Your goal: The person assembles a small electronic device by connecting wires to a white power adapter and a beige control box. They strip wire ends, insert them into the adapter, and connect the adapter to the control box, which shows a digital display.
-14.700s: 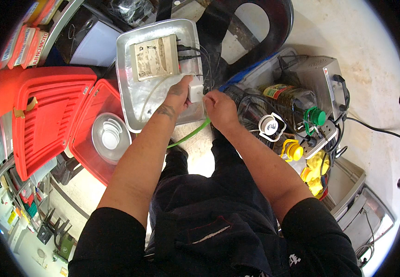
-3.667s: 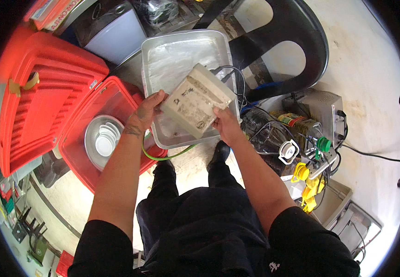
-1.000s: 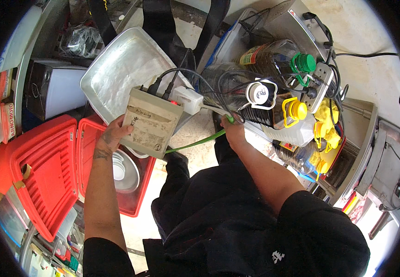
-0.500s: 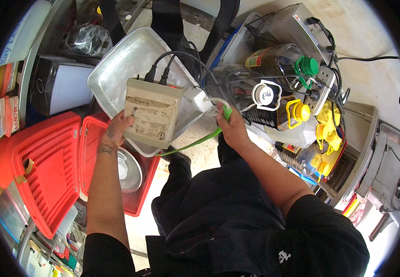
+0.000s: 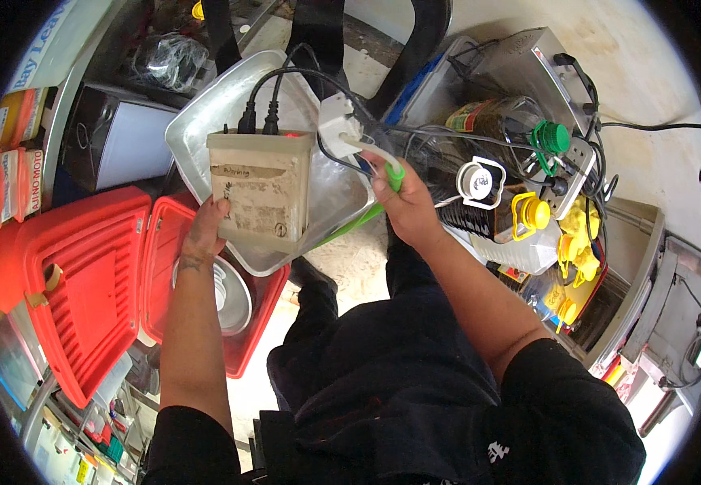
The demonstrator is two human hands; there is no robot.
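Observation:
My left hand [image 5: 207,224] grips the lower left side of a beige box [image 5: 266,190] with tape and handwriting on its front. Two black plugs [image 5: 270,119] stand in the box's top, beside a small red spot. A white plug block [image 5: 337,119] hangs just right of the box top; I cannot tell whether they touch. From it a white cord [image 5: 375,151] runs into a green cable [image 5: 395,176], on which my right hand [image 5: 403,202] is closed. Behind the box lies a tilted metal tray [image 5: 197,121].
An open red bin [image 5: 266,323] with its lid [image 5: 96,291] is at left, with a metal bowl [image 5: 241,303] inside. At right are dark-filled bottles [image 5: 488,121], a power strip [image 5: 574,174] and tangled black cords [image 5: 597,158]. A dark box [image 5: 124,137] stands at far left.
The white plug block has risen from low on the box's right to beside its top. The box has shifted slightly left and turned more upright. My right hand still holds the green cable.

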